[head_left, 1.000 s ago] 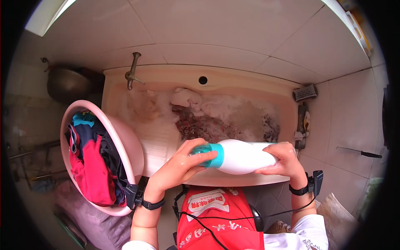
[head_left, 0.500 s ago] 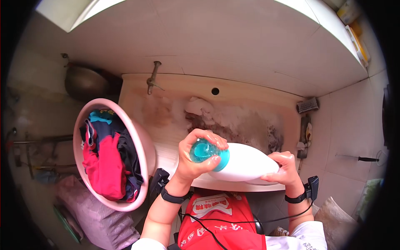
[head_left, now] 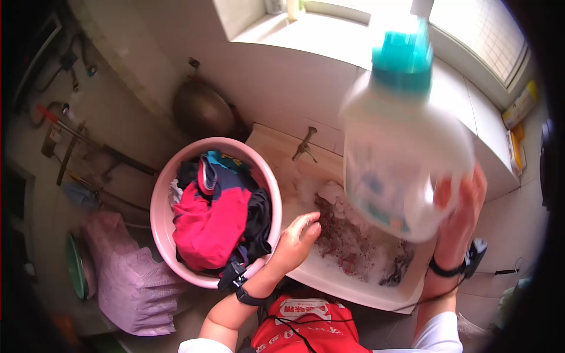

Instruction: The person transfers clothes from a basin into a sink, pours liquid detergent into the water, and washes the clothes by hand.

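White bottle (head_left: 400, 147) in the grip of right hand (head_left: 464, 197), left hand (head_left: 298, 240) loosely spread

Dark wet laundry (head_left: 348, 240) (amid suds (head_left: 376, 267)) in a pale sink (head_left: 347, 290).

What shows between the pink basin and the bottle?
In the head view, the faucet, part of the sink and, lower down, the left hand show between the pink basin and the bottle, which the right hand holds.
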{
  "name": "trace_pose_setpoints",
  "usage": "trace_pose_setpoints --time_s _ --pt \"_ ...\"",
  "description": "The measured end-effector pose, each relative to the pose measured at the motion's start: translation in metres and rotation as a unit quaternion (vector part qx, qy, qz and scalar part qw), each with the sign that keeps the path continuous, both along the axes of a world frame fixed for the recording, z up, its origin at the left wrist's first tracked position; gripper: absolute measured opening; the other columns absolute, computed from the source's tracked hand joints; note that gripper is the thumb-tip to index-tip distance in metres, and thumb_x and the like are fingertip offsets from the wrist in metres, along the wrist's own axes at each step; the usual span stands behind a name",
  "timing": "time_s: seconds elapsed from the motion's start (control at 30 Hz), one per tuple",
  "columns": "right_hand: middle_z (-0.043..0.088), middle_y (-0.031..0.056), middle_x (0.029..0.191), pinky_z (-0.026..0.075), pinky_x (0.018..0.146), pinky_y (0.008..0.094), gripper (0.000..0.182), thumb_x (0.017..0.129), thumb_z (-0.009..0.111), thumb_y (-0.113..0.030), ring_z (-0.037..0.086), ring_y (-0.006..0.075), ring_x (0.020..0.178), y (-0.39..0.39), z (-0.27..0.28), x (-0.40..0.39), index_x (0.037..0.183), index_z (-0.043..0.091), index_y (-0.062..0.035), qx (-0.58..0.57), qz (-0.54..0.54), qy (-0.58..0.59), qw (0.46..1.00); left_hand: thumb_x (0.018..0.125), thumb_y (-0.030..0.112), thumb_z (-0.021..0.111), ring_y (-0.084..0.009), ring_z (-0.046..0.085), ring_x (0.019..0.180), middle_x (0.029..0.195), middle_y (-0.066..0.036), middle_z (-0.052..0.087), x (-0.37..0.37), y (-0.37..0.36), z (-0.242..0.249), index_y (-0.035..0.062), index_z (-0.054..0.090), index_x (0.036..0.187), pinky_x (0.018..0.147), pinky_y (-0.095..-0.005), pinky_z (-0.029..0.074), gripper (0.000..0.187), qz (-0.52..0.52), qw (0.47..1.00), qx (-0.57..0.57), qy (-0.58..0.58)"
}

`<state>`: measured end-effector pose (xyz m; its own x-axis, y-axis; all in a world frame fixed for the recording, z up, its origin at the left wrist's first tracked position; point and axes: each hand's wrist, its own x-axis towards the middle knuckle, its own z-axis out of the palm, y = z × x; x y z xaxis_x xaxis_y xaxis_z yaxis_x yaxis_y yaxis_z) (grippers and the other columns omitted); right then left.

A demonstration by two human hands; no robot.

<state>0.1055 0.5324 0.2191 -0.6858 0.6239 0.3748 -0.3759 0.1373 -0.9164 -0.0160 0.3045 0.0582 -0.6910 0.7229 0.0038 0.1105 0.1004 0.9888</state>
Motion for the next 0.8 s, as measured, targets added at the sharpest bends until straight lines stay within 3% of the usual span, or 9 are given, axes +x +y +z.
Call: trace_pose_setpoints --time_s 0.1,0.17,0.3,0.43,0.47,0.53,0.57,0.73,0.8 --pt "0.044 -0.0013 0.067 0.034 0.053 0.0236 0.042 0.090 0.049 -0.036 0.040 0.0078 0.058 -0.009 0.049 -0.103 0.102 0.054 0.0040 -0.007 -0.036 0.114 0.993 0.088 0.018 0.057 -0.0186 0.053 0.108 0.113 -0.011 0.057 -0.002 -0.035 0.002 0.0028 0.055 0.115 0.091 -0.0310 0.040 0.031 0.016 0.998 -0.038 0.036" --pt "0.051 -0.0001 0.073 0.037 0.062 0.0214 0.030 0.090 0.053 -0.027 0.046 0.0080 0.068 -0.005 0.061 -0.181 0.099 0.058 0.0009 0.047 -0.054 0.206 0.976 0.086 0.014 0.058 -0.0177 0.054 0.105 0.111 -0.011 0.058 -0.008 -0.053 -0.005 0.0020 0.056 0.111 0.089 -0.0301 0.042 0.028 0.027 1.000 -0.004 0.011" --pt "0.058 0.0061 0.075 0.044 0.069 0.0265 0.026 0.091 0.053 -0.025 0.055 0.0149 0.070 -0.029 0.059 -0.317 0.091 0.060 -0.0001 0.108 -0.112 0.232 0.960 0.083 0.009 0.060 -0.0164 0.056 0.099 0.108 -0.009 0.058 -0.027 -0.079 0.010 0.0009 0.059 0.103 0.086 -0.0285 0.043 0.022 0.075 0.997 -0.017 0.028" --pt "0.060 0.0029 0.080 0.044 0.080 0.0372 0.028 0.092 0.050 -0.029 0.057 0.0208 0.073 -0.034 0.029 -0.431 0.088 0.060 -0.0032 0.205 -0.242 0.190 0.929 0.083 0.009 0.061 -0.0160 0.056 0.095 0.106 -0.008 0.058 -0.043 -0.102 0.013 0.0029 0.060 0.101 0.080 -0.0266 0.043 0.019 0.115 0.991 -0.003 0.069" --pt "0.058 0.0046 0.091 0.042 0.083 0.0346 0.023 0.092 0.051 -0.025 0.055 0.0196 0.083 0.001 0.012 -0.465 0.103 0.051 -0.0056 0.191 -0.140 0.134 0.962 0.083 0.008 0.061 -0.0154 0.056 0.094 0.107 -0.008 0.058 -0.044 -0.106 0.014 0.0027 0.061 0.100 0.079 -0.0261 0.043 0.019 0.124 0.990 -0.003 0.066" --pt "0.055 0.0080 0.113 0.039 0.089 0.0293 0.050 0.090 0.053 -0.018 0.050 0.0173 0.103 0.067 -0.019 -0.530 0.135 0.034 -0.0103 0.163 0.047 -0.019 0.985 0.083 0.006 0.060 -0.0140 0.055 0.093 0.107 -0.008 0.057 -0.047 -0.110 0.012 0.0025 0.061 0.099 0.076 -0.0243 0.043 0.017 0.133 0.990 0.002 0.048" --pt "0.055 0.0080 0.113 0.039 0.089 0.0293 0.050 0.090 0.053 -0.018 0.050 0.0173 0.103 0.064 -0.022 -0.533 0.135 0.034 -0.0103 0.162 0.046 -0.025 0.985 0.083 0.006 0.060 -0.0140 0.055 0.093 0.107 -0.008 0.057 -0.048 -0.112 0.011 0.0025 0.061 0.099 0.076 -0.0243 0.043 0.017 0.130 0.991 0.001 0.043" --pt "0.038 -0.0042 0.061 0.031 0.042 0.0226 0.072 0.087 0.055 -0.008 0.038 0.0065 0.051 0.044 -0.046 -0.501 0.145 0.014 -0.0171 0.239 0.125 -0.059 0.961 0.083 0.002 0.058 -0.0172 0.055 0.102 0.111 -0.011 0.053 -0.050 -0.091 0.012 -0.0002 0.060 0.098 0.082 -0.0279 0.046 0.015 0.133 0.990 0.014 0.046" --pt "0.045 0.0038 0.084 0.036 0.062 0.0268 0.060 0.087 0.056 -0.011 0.043 0.0128 0.075 0.013 -0.041 -0.411 0.138 0.025 -0.0107 0.267 0.119 -0.058 0.955 0.083 0.001 0.057 -0.0180 0.054 0.102 0.111 -0.011 0.053 -0.044 -0.076 0.016 -0.0008 0.059 0.099 0.084 -0.0282 0.045 0.015 0.123 0.991 0.025 0.038"
